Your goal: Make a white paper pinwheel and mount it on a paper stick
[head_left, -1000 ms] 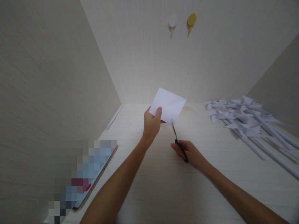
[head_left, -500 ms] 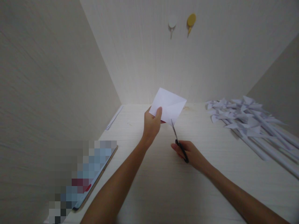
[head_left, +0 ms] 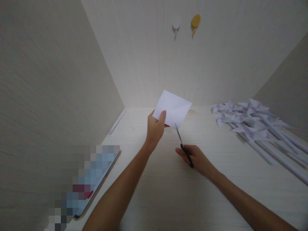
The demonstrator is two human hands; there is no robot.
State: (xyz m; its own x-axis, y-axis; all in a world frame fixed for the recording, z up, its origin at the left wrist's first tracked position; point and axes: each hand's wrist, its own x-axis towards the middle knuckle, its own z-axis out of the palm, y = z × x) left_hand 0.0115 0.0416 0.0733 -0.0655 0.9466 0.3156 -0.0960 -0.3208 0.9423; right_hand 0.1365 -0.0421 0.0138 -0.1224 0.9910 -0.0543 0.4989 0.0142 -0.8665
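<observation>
My left hand (head_left: 155, 128) pinches the lower left corner of a white folded paper (head_left: 173, 107) and holds it up above the pale wooden table (head_left: 168, 186). A crease runs across the sheet. My right hand (head_left: 196, 158) grips black-handled scissors (head_left: 183, 146), their blades pointing up at the paper's lower edge, tips touching it.
A heap of white paper pinwheels on rolled paper sticks (head_left: 255, 125) lies at the right. A blurred flat device (head_left: 89, 179) sits at the near left edge. A thin paper strip (head_left: 117, 122) lies by the left wall. Two hooks, white (head_left: 176, 25) and yellow (head_left: 195, 21), hang on the back wall.
Almost nothing differs. Both hands, the paper and the scissors hold nearly the same place; the view has shifted very slightly.
</observation>
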